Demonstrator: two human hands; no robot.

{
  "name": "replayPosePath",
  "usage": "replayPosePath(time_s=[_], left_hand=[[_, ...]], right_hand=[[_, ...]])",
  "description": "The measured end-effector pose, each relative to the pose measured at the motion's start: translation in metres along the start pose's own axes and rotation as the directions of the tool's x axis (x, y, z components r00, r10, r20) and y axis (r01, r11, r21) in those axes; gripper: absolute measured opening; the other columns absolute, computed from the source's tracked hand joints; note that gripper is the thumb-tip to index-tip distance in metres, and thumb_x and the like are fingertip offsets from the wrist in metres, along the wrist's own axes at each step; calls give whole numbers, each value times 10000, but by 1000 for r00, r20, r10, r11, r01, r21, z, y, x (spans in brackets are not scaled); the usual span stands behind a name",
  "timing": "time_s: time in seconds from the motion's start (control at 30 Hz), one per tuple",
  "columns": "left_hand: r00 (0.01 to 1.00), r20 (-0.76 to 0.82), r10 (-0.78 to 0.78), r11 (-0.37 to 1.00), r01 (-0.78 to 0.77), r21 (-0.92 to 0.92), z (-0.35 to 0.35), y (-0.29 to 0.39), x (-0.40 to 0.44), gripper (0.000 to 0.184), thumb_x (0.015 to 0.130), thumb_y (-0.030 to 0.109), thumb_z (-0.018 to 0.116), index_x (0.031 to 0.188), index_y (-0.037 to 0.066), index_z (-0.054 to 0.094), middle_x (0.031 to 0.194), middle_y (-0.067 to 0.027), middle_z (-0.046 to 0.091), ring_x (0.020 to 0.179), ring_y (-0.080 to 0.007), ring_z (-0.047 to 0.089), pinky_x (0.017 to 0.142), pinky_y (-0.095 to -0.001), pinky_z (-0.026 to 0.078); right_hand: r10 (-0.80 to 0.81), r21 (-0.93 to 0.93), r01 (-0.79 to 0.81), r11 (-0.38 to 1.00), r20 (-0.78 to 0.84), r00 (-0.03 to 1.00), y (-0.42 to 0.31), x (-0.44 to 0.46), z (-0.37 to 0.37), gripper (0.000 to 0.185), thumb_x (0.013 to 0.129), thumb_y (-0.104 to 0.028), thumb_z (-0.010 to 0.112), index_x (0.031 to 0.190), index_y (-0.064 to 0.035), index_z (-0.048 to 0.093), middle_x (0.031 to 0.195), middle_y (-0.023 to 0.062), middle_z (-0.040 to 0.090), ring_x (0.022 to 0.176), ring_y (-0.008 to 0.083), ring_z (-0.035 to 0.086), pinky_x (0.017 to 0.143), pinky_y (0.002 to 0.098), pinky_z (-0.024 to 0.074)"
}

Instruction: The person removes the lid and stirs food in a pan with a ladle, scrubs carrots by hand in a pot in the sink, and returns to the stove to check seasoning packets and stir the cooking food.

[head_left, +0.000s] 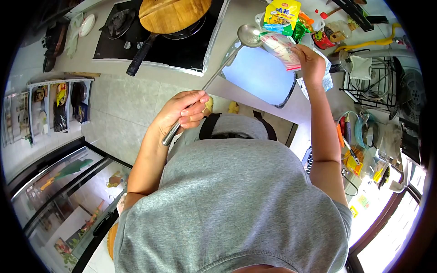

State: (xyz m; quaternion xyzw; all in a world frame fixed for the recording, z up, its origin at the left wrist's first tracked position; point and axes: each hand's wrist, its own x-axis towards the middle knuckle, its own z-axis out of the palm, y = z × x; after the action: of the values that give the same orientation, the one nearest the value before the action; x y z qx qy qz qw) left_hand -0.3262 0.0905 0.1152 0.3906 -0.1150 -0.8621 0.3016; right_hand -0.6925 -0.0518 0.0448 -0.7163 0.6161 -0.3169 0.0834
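My left hand [184, 111] is wrapped round the handle of a metal ladle [218, 75]. The ladle reaches up and to the right, and its round bowl [250, 35] is over the counter, near the upper edge of a light-blue cutting board [259, 70]. In my right hand [312, 63] is a plastic seasoning bag [283, 49], white and pink with white contents, gripped at its right end. The bag lies tilted, its left end close beside the ladle's bowl. Whether anything is in the bowl is too small to tell.
A wok with a wooden lid [175, 16] stands on the black stove [186, 57], its handle [140, 55] jutting over the front. A yellow seasoning pouch [282, 17] and several bottles crowd the counter's back right. A wire rack [371, 86] is at the right.
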Motion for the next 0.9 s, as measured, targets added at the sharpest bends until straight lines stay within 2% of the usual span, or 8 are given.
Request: replayPosePath(time_s=[0.1,0.2,0.27,0.4,0.5,0.63,0.83,0.9], left_hand=[[1000,6,1,1000,-1,7,0,1,0,236,1037,234,462,865,74,487,502,81,317,367,-6,266,310,-171,211],[1000,-1,-13,1000,13,5,-1,2,1,236,1038,233,460,866,73,484,501,81,316,364,-6,266,308,-169,213],[999,38,-31,999,32,-17,-3,3,2,239,1044,222,449,896,53,531,504,68,342,376,-25,273,331,-186,234],[998,33,-44,999,44,0,-4,3,3,243,1045,224,446,895,53,531,497,68,335,373,-27,272,330,-191,230],[998,42,-49,999,50,-4,-3,4,5,247,1046,228,446,892,53,529,491,67,328,371,-29,271,329,-195,228],[998,31,-47,999,47,4,-1,5,6,247,1048,232,441,898,52,520,490,68,327,370,-28,271,330,-192,225],[997,51,-51,999,50,17,0,6,6,242,1049,230,435,902,55,511,491,73,323,371,-24,269,330,-187,223],[998,34,-51,998,50,27,1,6,6,241,1049,231,435,900,56,509,491,75,322,372,-23,268,330,-187,222]], right_hand=[[78,85,-76,993,-18,997,11,-3,6,211,830,-296,738,960,-131,759,829,106,715,697,252,675,644,320,517],[140,201,-131,971,-33,990,25,-7,14,218,826,-274,749,971,-111,756,821,108,719,682,230,673,649,309,515],[156,224,-143,964,-39,987,30,-10,16,220,826,-264,749,976,-102,754,823,109,721,688,223,675,653,306,514],[195,310,-157,938,-93,976,27,-12,14,216,832,-254,742,982,-99,751,831,106,722,702,216,676,663,301,513],[163,195,-156,968,-17,987,14,-9,2,207,837,-253,736,981,-104,750,839,102,719,705,213,676,664,300,515],[96,128,-90,988,-45,994,27,-13,10,195,842,-251,729,978,-112,750,847,101,717,702,213,676,665,300,518],[159,238,-141,961,-60,985,24,-13,6,189,843,-234,734,969,-94,750,847,93,723,682,187,665,662,287,516],[192,321,-145,936,-120,974,28,-15,8,199,841,-228,742,970,-77,748,841,86,727,671,166,656,657,281,514]])
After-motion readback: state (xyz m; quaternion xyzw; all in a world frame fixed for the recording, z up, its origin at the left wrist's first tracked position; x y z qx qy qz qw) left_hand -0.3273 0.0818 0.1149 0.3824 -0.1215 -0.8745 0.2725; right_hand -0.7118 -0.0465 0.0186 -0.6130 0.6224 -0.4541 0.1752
